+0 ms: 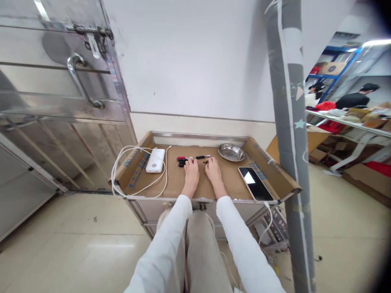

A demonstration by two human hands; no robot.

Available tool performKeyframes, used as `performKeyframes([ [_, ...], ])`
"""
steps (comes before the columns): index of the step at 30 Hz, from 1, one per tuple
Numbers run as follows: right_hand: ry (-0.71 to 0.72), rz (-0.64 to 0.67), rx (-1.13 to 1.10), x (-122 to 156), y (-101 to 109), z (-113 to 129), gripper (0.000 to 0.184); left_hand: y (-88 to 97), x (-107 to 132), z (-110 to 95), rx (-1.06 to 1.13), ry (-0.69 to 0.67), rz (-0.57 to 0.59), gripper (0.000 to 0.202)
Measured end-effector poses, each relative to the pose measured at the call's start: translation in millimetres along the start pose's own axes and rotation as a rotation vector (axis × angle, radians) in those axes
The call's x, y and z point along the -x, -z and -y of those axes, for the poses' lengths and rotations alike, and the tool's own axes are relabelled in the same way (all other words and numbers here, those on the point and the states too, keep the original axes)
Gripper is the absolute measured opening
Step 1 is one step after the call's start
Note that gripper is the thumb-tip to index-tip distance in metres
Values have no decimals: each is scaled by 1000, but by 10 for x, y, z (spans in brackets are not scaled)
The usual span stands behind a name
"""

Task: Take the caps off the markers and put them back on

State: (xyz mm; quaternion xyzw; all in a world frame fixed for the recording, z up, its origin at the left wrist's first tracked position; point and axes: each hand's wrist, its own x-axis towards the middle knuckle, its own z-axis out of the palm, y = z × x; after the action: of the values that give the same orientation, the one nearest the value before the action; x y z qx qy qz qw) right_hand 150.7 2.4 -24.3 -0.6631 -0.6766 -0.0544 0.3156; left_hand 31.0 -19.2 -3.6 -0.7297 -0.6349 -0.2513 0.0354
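Observation:
My left hand rests over the cardboard-lined tabletop, fingers bent down at the right ends of several black pens. A red pen lies just behind them. What the left fingertips hold, if anything, is hidden. Close by on the right, my right hand has its fingers drawn together at a small dark pen-like piece, mostly covered. Beyond both hands lies a black marker-like pen, apart from the fingers.
A white power bank with a looped white cable sits at left. At right are a round metal dish and a phone with a cable. Raised cardboard sides border the top. A wrapped grey pipe stands at right.

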Motion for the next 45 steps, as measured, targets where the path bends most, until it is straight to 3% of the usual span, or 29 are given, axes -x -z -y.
performKeyframes([
  [6, 24, -29, 108, 43, 70, 51, 24, -50, -58, -4, -52, -47, 2, 32],
  [14, 29, -12, 10, 92, 106, 45, 25, -54, -106, -12, 10, -193, 40, 28],
  [21, 18, -14, -26, 97, 108, 45, 25, -3, -81, -9, 12, -85, -44, 31],
  [37, 3, -11, -48, 97, 83, 0, 24, -22, -121, 0, 91, -284, 89, 28],
  [42, 13, -26, -32, 106, 121, 24, 25, -45, -107, 4, 53, -150, -12, 31],
  [45, 16, -10, -22, 112, 144, 41, 25, -63, -96, 13, 5, -167, -11, 30],
])
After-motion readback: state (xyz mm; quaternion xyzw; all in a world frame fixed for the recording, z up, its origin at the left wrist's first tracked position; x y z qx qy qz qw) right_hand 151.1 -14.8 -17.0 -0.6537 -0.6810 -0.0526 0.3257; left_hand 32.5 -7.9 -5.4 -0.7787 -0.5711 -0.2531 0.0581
